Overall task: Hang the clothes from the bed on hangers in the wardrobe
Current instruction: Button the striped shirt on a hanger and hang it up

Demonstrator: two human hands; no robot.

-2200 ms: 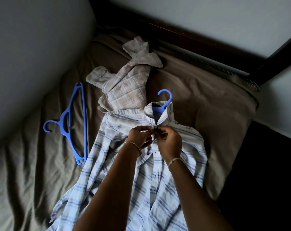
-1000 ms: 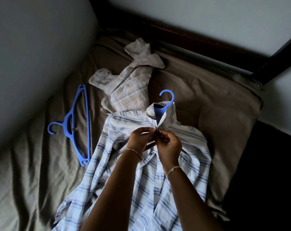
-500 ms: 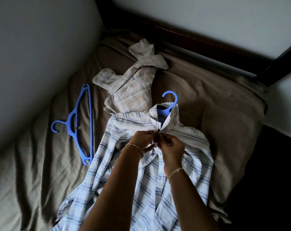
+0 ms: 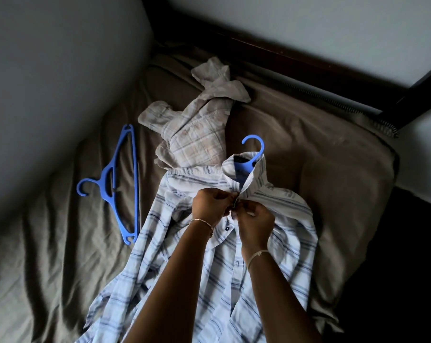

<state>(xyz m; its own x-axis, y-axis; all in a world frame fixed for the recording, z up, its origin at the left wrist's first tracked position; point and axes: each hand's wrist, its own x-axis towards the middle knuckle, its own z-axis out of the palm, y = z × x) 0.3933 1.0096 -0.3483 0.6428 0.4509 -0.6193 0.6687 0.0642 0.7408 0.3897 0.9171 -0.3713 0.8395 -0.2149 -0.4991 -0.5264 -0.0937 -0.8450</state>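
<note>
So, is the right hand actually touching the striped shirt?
Touching. The head view shows the right hand pinching the striped shirt front just below the collar, opposite the left hand, which pinches the other edge.

Your left hand and right hand pinch the placket of the blue-striped white shirt below its collar, over a blue plastic hanger, on the brown-sheeted bed.

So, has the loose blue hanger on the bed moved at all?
No. The spare hanger keeps its place beside the beige shirt; only the camera shifted.
</note>
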